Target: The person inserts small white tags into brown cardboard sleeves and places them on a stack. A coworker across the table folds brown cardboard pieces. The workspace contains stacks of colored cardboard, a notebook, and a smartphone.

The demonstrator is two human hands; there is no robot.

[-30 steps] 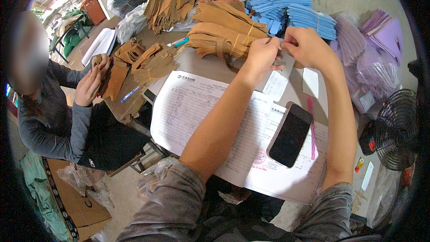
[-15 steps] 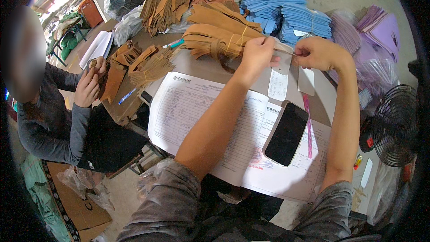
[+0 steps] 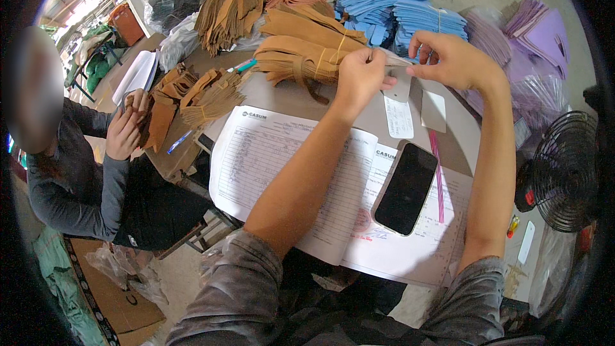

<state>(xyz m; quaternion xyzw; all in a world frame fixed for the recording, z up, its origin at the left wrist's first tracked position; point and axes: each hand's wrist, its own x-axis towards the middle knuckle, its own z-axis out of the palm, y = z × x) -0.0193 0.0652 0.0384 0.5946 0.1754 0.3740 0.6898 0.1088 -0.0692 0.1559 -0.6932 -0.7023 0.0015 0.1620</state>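
Note:
Over the far side of the table, my left hand [image 3: 362, 78] has its fingers closed in a pinch on a thin pale piece [image 3: 398, 60], whose material I cannot make out. My right hand [image 3: 456, 59] hovers just right of it, thumb and fingers apart, holding nothing that I can see. Below the hands lie a grey tag-like piece [image 3: 401, 84], a white label with handwriting [image 3: 400, 118] and a blank pale card [image 3: 434, 110]. A banded bundle of brown strips [image 3: 298, 51] lies beside my left hand. Blue banded stacks [image 3: 429, 24] are behind both hands.
An open record book [image 3: 282, 154] lies under my forearms, with a black phone [image 3: 406, 189] and a pink twisted stick [image 3: 438, 176] on it. Purple pieces [image 3: 541, 35] and a black fan [image 3: 564, 173] are at right. A co-worker [image 3: 83, 173] handles brown pieces at left.
My right hand's fingers have come apart from the pale piece and lifted slightly. My left hand still pinches it and has shifted a little left. The view has moved slightly.

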